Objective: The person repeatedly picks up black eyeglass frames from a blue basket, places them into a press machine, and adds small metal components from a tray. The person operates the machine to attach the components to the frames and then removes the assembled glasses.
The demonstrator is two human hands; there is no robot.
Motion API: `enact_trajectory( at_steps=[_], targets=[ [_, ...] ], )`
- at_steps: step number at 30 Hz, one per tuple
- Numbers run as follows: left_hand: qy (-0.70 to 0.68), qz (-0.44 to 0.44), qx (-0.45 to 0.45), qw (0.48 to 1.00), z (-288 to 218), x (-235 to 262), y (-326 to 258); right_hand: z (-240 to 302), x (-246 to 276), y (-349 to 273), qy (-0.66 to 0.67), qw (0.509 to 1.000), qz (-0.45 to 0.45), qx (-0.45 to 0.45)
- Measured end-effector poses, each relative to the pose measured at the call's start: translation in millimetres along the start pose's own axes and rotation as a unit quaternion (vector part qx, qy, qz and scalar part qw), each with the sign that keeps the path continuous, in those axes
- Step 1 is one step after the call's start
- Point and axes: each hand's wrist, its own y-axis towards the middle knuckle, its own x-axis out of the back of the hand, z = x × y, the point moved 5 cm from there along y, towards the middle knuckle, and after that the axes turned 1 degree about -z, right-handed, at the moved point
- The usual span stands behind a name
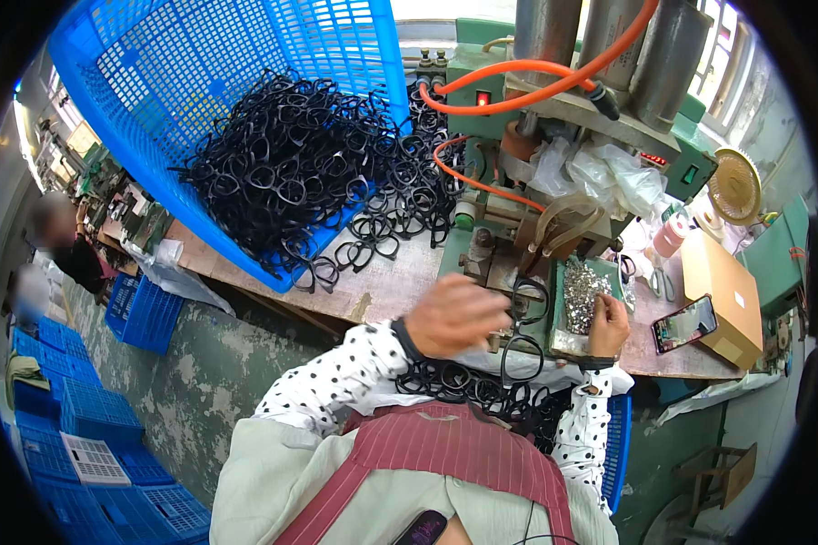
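Note:
My left hand (454,316) is blurred by motion over the table edge, in front of a green press machine (482,82). Its fingers point toward a black eyeglass frame (523,358) at the machine's front; whether they touch it is unclear. My right hand (610,329) is at the right side of a shallow tray (568,344) heaped with small shiny metal parts (580,295). Thumb and fingers there are pinched together, and whatever lies between them is too small to make out. More black frames (468,380) lie bunched between the machine and my apron.
At the left, a tilted blue basket (236,238) spills a heap of black frames (282,154) onto the table. Orange hoses (554,68) loop across the machine. A phone (684,325) leans on a cardboard box (720,291) at the right, near scissors (663,283). Blue crates (100,409) stack on the floor.

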Motion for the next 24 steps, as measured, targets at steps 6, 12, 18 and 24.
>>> enact_trajectory(
  at_steps=[6, 12, 18, 24],
  targets=[
    [0.185, -0.032, 0.522, 0.832, 179, 9, -135, -2, -7, -2, -0.033, 0.999, -0.022, 0.016],
    [0.15, 0.102, 0.697, 0.693, 245, -17, -162, -13, -1, -6, -0.038, 0.999, -0.027, -0.025],
    [0.145, 0.011, 0.549, 0.823, 190, -37, -171, -6, -3, -6, -0.085, 0.996, -0.021, 0.022],
    [0.009, -0.163, 0.616, 0.77, 162, -22, -170, 38, -20, 2, 0.024, 0.999, 0.028, -0.001]
  ],
)
